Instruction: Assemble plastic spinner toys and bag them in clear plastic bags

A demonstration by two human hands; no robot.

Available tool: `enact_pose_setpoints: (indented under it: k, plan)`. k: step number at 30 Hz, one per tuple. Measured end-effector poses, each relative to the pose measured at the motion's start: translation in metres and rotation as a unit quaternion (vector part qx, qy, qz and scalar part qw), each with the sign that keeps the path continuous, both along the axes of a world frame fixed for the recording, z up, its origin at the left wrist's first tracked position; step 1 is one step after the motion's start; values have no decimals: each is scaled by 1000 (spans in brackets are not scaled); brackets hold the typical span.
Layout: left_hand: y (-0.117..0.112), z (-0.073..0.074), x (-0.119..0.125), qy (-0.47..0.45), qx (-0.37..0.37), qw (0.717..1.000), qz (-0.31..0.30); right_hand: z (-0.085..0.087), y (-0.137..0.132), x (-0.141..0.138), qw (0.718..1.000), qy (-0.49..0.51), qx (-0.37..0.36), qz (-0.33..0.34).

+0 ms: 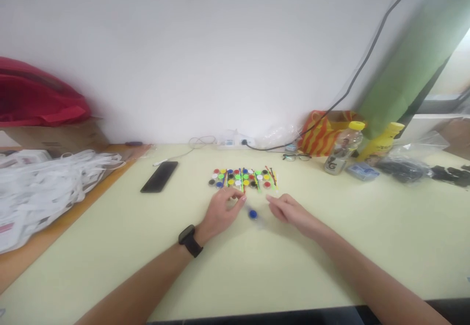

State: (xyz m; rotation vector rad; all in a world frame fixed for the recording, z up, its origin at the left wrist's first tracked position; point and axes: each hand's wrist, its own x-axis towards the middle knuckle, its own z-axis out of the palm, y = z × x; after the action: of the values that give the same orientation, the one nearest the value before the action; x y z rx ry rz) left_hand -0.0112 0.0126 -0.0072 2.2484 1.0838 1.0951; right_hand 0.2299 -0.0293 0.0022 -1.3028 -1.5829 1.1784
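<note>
A small round pot with a blue lid (253,214) sits on the table between my hands. My left hand (220,211), with a black watch on its wrist, is at its upper left. The thumb and forefinger are pinched together, and what they hold, if anything, is too small to make out. To the pot's right is my right hand (288,210), fingers curled and thumb against the forefinger; whether something is in them I cannot see. Just beyond both hands lie rows of small pots with coloured lids (238,177), with thin coloured sticks (271,175) lying among them.
A black phone (159,177) lies to the left, near a heap of white straps (55,188). Glasses (296,157), a clear bottle (344,149), a yellow bottle (382,144) and a striped bag (316,134) stand or lie at the back right. A power strip (235,141) is against the wall.
</note>
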Motion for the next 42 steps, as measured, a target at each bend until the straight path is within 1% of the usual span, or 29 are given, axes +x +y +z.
enact_pose_setpoints:
  k: [2,4,6,8,15,18,21,26,31,34,38,42]
  plan:
    - [0,1,0,0,1,1000,5,3,2,2,998,55,-30,-6]
    - [0,2,0,-2,2,1000,9,4,5,5,995,89,-28,-47]
    - [2,3,-1,-3,6,1000,13,4,8,9,993,97,-20,-71]
    - [4,4,-3,-1,7,1000,17,4,9,13,992,92,-18,-78]
    - [9,5,-8,-9,-14,999,30,2,12,16,992,95,-41,-72]
    - [8,5,-8,-13,-9,999,27,0,12,16,988,129,-47,-64]
    - [5,4,-6,-9,9,1000,15,1,10,15,987,145,-33,-54]
    - [-4,5,-3,1,54,999,-7,7,4,12,989,146,-7,-29]
    - [-15,12,1,0,145,987,-61,9,-1,3,988,155,15,11]
    - [-22,16,3,17,184,979,-83,10,-7,-5,985,162,33,52]
    - [-28,17,7,48,211,970,-109,12,-16,-11,980,156,43,115]
    - [-30,16,8,71,215,966,-126,12,-19,-14,973,176,34,145]
